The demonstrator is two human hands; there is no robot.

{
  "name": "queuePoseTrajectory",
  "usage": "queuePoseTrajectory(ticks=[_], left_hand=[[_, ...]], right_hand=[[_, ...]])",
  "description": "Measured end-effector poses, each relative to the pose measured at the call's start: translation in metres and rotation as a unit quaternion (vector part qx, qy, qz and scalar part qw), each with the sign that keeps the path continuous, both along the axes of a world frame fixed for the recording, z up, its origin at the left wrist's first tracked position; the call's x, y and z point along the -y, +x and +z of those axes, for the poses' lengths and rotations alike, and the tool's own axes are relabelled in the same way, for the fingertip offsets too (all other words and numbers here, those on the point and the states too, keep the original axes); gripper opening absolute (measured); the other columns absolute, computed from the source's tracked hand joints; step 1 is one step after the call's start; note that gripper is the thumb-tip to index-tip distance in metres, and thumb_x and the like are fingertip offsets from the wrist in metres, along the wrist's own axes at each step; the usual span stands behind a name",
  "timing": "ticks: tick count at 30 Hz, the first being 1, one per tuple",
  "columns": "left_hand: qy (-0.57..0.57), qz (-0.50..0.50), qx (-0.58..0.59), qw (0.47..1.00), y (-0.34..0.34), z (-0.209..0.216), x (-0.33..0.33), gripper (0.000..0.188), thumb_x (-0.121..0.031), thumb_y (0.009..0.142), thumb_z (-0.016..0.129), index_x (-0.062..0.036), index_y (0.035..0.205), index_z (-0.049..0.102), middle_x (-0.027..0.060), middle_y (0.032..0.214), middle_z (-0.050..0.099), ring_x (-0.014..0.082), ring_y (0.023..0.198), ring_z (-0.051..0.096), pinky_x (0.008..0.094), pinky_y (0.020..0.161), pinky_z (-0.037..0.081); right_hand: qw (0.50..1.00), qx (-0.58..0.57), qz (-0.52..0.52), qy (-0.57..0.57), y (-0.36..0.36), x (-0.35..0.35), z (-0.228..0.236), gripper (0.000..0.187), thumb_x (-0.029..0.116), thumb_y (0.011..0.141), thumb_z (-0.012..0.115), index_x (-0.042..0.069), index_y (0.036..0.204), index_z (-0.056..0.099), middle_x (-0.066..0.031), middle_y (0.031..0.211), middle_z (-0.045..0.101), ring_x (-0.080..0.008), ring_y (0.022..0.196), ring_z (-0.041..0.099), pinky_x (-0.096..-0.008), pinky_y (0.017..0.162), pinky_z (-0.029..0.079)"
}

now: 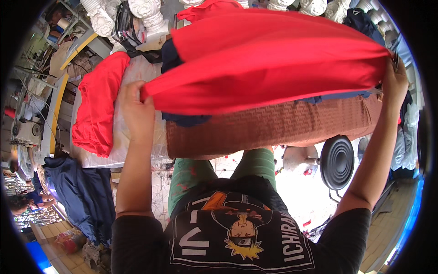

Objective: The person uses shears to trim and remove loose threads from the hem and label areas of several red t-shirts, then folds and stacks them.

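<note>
A long piece of red fabric (273,64), perhaps part of a garment, is stretched out in the air between my two hands. My left hand (137,107) is closed on its near left corner, fingers curled round the edge. At the far right end, my right hand (394,80) grips the other end; a small dark tool (396,58) shows at those fingers, too little of it to name. Beneath the red fabric, dark navy cloth (189,119) lies on a table covered with brown patterned cloth (273,125).
Folded red fabric (101,105) lies on a plastic-wrapped surface (139,71) at left. Navy cloth (82,198) hangs below it. A round black stool (336,162) stands at right. White ornate balusters (148,16) and a black bag (125,27) line the back; a sewing machine (28,130) is far left.
</note>
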State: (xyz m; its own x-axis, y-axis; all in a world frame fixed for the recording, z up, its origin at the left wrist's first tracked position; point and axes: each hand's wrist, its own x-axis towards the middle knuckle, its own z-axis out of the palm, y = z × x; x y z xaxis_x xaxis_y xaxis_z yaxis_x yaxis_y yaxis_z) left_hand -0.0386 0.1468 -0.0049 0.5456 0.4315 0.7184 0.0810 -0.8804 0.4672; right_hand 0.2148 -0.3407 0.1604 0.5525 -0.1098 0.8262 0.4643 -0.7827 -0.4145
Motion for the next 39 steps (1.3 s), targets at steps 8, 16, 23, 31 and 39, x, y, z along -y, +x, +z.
queuePoseTrajectory(ticks=[8,16,23,31,39], left_hand=[[0.067,-0.359,-0.143,0.920,-0.021,0.001,0.043,0.023,-0.013,0.070,0.071,-0.0093,0.092,0.063,0.0098,0.093,0.062,0.0266,0.091,0.061,0.0385,0.083,0.047],[-0.186,-0.284,-0.075,0.938,-0.019,-0.020,0.063,0.013,-0.002,0.083,0.066,-0.0029,0.096,0.066,0.0102,0.086,0.065,0.0213,0.075,0.065,0.0293,0.068,0.051],[-0.165,-0.314,-0.168,0.920,0.004,-0.042,0.129,0.025,-0.010,0.082,0.071,-0.0053,0.106,0.068,0.0096,0.104,0.066,0.0151,0.086,0.066,0.0274,0.076,0.052],[-0.070,-0.234,-0.224,0.944,0.019,-0.073,0.139,0.022,-0.018,0.080,0.071,-0.0049,0.097,0.068,0.0039,0.102,0.063,0.0235,0.091,0.064,0.0349,0.072,0.053],[-0.015,-0.241,-0.161,0.957,0.029,-0.074,0.136,0.012,-0.015,0.084,0.068,-0.0041,0.089,0.066,0.0072,0.092,0.067,0.0271,0.079,0.064,0.0368,0.070,0.052]], right_hand=[[0.798,-0.420,-0.016,-0.431,0.074,0.120,-0.129,0.029,0.028,0.091,0.058,0.000,0.093,0.066,-0.0204,0.082,0.067,-0.0293,0.082,0.068,-0.0373,0.071,0.049],[0.929,-0.310,0.195,0.046,-0.045,-0.005,-0.162,0.019,0.018,0.090,0.067,0.004,0.103,0.070,0.0016,0.079,0.066,-0.0052,0.071,0.057,-0.0215,0.064,0.044],[0.859,-0.324,0.398,-0.006,-0.131,-0.142,-0.181,0.022,0.016,0.084,0.073,0.006,0.102,0.068,-0.0044,0.084,0.068,-0.0109,0.069,0.059,-0.0258,0.061,0.047],[0.838,-0.347,0.417,-0.060,-0.148,-0.177,-0.202,0.023,0.015,0.083,0.071,0.007,0.103,0.061,-0.0114,0.087,0.063,-0.0278,0.074,0.063,-0.0351,0.066,0.050],[0.830,-0.358,0.421,-0.076,-0.142,-0.170,-0.220,0.016,0.010,0.081,0.069,0.005,0.095,0.062,-0.0106,0.089,0.063,-0.0285,0.076,0.064,-0.0362,0.066,0.050]])
